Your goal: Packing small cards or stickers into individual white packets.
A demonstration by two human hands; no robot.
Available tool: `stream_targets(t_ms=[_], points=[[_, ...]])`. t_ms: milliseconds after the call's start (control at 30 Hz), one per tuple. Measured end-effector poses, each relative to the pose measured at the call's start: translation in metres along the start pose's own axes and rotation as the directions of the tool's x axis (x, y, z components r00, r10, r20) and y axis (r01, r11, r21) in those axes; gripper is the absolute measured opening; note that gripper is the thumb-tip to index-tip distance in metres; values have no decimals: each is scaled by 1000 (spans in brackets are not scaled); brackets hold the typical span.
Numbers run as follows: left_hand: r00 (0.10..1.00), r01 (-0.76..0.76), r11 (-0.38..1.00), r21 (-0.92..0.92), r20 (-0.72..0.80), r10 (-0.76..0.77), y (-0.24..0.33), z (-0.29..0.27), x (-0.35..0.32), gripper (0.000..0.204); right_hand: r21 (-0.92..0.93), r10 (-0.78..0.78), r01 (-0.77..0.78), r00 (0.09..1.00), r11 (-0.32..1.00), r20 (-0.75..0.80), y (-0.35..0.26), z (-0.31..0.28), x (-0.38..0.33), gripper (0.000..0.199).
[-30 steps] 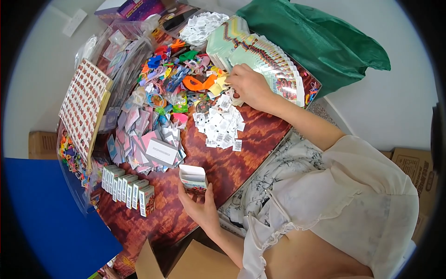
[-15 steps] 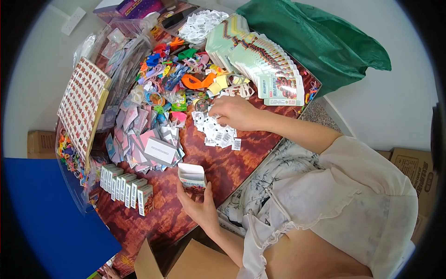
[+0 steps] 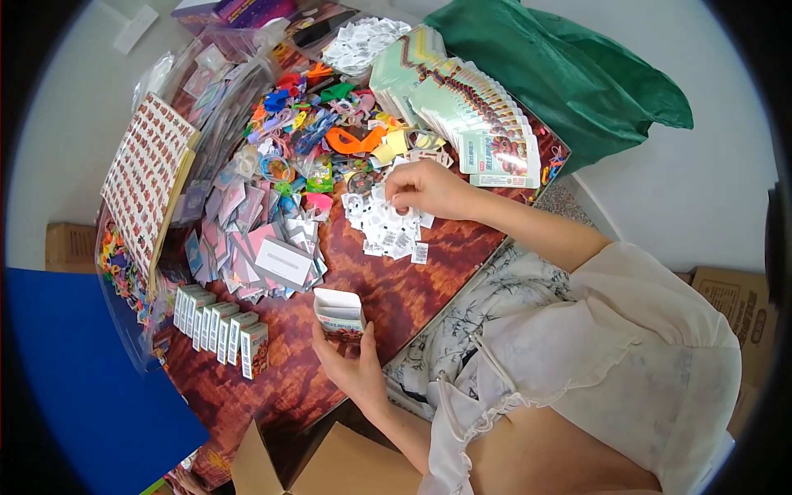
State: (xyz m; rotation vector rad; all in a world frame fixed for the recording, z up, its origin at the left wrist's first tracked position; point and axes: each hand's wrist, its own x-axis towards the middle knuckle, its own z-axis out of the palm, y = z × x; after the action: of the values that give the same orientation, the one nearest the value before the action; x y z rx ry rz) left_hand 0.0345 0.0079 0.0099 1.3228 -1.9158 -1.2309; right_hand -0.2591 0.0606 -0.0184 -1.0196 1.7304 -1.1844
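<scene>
Left hand (image 3: 355, 375) cups small carton (image 3: 339, 328), thumb and fingers closed on its sides, flap raised, mouth open, near edge of red-patterned table (image 3: 396, 285). Right hand (image 3: 422, 190) bends over pile of white slips (image 3: 388, 235), fingers curled; whether it pinches anything, cannot tell. Row of upright boxes (image 3: 221, 328) stands left of carton.
</scene>
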Motion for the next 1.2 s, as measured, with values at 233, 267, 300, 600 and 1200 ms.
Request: stream_targets(t_ms=[233,267,300,600,1200], points=[[1000,-18,1000,-16,15,18,-3,-1,0,70,-558,-313,263,950,787,6,9,13,-5,10],[1000,-17,1000,-13,10,17,-4,-1,-1,70,-555,-316,268,949,788,10,10,13,-5,10],[1000,7,1000,18,16,-7,-3,-1,-2,71,-549,-325,270,946,791,-4,10,12,-6,9],[999,38,985,-166,-21,-42,0,6,0,72,253,-157,153,988,955,-4,-70,39,-16,15],[944,-132,987,89,-293,152,16,3,-3,72,-218,-644,652,756,726,116,-88,116,-28,21]])
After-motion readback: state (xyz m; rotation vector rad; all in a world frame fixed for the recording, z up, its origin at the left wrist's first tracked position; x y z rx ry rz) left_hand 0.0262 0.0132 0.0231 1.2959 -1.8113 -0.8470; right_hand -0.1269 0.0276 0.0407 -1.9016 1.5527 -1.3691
